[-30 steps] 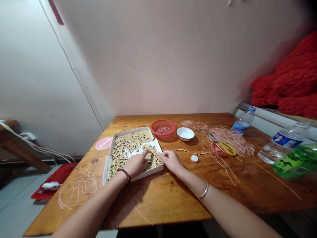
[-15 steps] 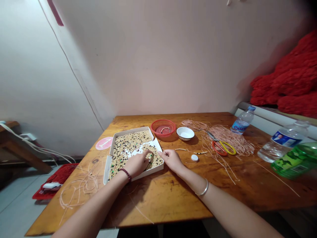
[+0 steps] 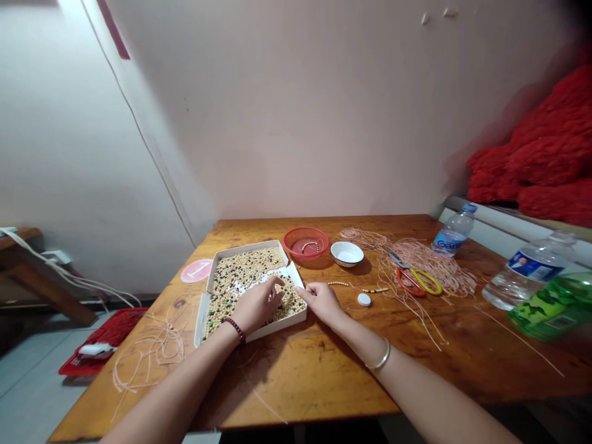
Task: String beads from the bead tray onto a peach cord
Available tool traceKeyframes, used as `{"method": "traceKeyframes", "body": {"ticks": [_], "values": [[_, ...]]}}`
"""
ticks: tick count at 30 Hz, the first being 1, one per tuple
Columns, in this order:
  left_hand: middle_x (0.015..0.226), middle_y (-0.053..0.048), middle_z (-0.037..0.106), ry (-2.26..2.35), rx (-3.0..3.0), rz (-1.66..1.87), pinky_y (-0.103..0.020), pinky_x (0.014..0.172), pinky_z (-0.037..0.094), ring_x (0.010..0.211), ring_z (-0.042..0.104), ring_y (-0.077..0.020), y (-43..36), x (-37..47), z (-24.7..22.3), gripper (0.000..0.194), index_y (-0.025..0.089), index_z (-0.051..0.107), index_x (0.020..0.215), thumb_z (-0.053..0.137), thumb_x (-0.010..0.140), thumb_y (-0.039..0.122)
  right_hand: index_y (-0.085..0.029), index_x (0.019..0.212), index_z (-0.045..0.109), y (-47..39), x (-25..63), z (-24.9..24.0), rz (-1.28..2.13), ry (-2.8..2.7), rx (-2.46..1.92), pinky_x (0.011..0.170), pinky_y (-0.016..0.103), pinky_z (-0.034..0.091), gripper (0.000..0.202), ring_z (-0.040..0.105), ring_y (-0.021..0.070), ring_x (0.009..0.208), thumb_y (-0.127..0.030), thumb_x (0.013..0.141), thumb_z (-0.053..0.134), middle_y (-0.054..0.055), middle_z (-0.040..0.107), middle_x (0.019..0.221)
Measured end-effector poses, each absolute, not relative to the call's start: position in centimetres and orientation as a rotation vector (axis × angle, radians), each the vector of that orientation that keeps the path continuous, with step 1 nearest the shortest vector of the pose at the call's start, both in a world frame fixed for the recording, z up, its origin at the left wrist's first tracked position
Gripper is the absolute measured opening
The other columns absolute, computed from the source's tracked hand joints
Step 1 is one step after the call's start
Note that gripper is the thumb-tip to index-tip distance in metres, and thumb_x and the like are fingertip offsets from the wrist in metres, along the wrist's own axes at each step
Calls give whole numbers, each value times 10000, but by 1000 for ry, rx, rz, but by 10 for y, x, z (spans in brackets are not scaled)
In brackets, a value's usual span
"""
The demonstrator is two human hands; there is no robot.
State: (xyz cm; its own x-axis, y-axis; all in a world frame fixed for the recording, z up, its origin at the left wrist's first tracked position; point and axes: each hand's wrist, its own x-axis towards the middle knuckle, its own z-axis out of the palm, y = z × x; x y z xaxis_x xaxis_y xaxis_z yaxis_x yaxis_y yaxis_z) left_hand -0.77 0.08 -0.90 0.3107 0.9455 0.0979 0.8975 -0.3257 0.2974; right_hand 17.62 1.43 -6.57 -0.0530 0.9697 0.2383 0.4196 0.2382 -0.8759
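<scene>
A shallow white box holds many small cream, dark and green beads. Over its near right part is my left hand, fingers curled down at the beads; what the fingertips hold, if anything, is too small to make out. My right hand is pinched at the box's right edge, and the thing between its fingers is hidden. To the right of that hand, a cord strung with cream and dark beads lies on the wooden table.
Behind the box stand a red basket and a white bowl. A white cap, scissors, pink cords and bottles are at the right. Loose cord lies at the left.
The view has tilted up slightly, so the table sits a little lower. My left fingers have shifted slightly over the beads, while my right hand stays at the box edge.
</scene>
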Motion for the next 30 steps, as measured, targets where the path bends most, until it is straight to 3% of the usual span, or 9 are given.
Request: {"method": "traceKeyframes", "body": {"ticks": [5,16,30], "values": [[864,-38,678,1673,2401,233,-266,660,413,794,619,-201,6,-15,-13,235,223,647,894,556,815,425,-186,485,372,16,177,-67,775,-1616,-1334,471,223,206,451,292,86,486,-520,740,536,-50,307,479],[826,-7,691,1632,2428,261,-249,625,390,759,624,-179,7,-19,-17,160,238,647,846,571,807,374,-183,488,369,16,176,-66,732,-1668,-1334,474,228,195,464,280,84,488,-534,748,526,-49,299,490],[874,-66,648,1668,2546,264,-271,671,411,795,611,-202,6,-18,-20,208,205,677,853,493,851,300,-179,491,373,15,179,-65,700,-1695,-1349,470,220,202,461,296,83,489,-516,766,526,-48,312,485]]}}
